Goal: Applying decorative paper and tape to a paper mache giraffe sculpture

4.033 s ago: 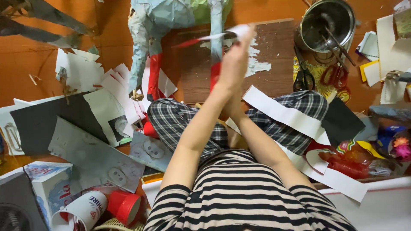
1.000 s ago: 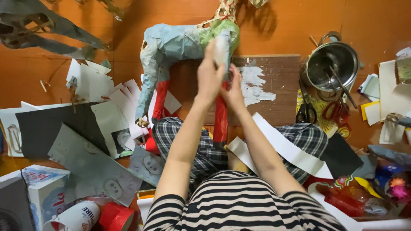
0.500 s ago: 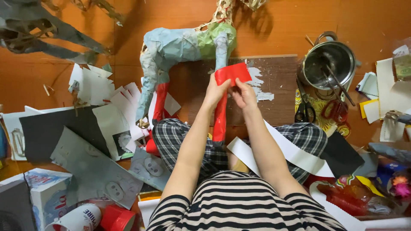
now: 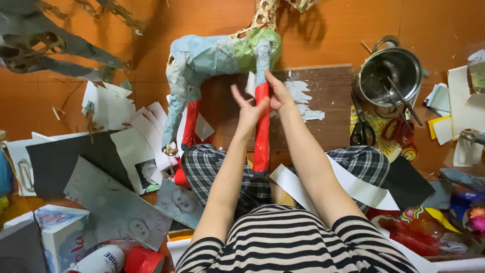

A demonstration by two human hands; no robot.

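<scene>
A papier-mâché animal figure (image 4: 212,55), covered in pale blue and green paper with a wicker neck, stands on the orange floor in front of me. One of its front legs (image 4: 261,131) is wrapped in red paper. My left hand (image 4: 247,114) presses flat against that leg's left side, fingers spread. My right hand (image 4: 277,93) pinches the leg near its top, where the red paper meets the blue. A second red leg (image 4: 189,126) stands further left. A brown board (image 4: 323,106) smeared with white paste lies behind the leg.
A metal pot (image 4: 391,76) with brushes sits at the right, scissors (image 4: 359,129) beside it. Loose sheets of paper (image 4: 116,151) cover the floor at left. A white glue bottle (image 4: 98,260) and red cup (image 4: 144,260) lie near my left knee.
Four seconds ago my hands held a paste brush over the board. Since then they laid red paper on the front leg, and now both hands press and smooth it higher up.
</scene>
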